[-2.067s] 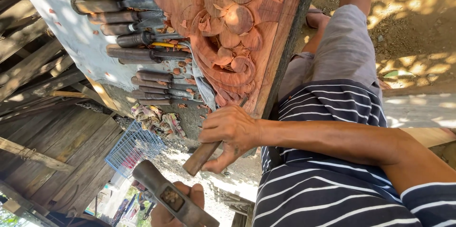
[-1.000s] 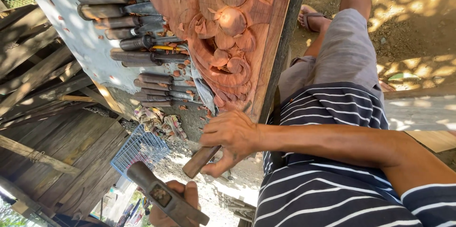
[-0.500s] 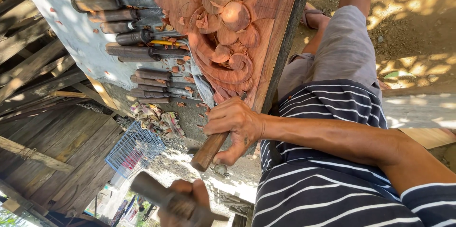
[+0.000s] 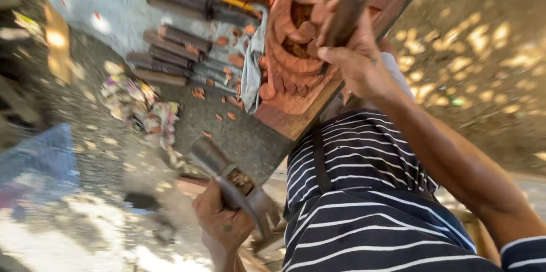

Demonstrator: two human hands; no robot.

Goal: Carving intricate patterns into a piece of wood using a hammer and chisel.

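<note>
- Our right hand is wrapped around the wooden handle of a chisel, its tip set against the carved panel.
- Our left hand grips a mallet, held low and near, well apart from the chisel.
- The reddish panel leans at the far middle; curls and petals are already cut deep, though the motion blur hides how much plain wood remains.
- Left of the panel, a row of spare chisels lies on a grey cloth.
- Wood chips are scattered on the ground below them.
</note>
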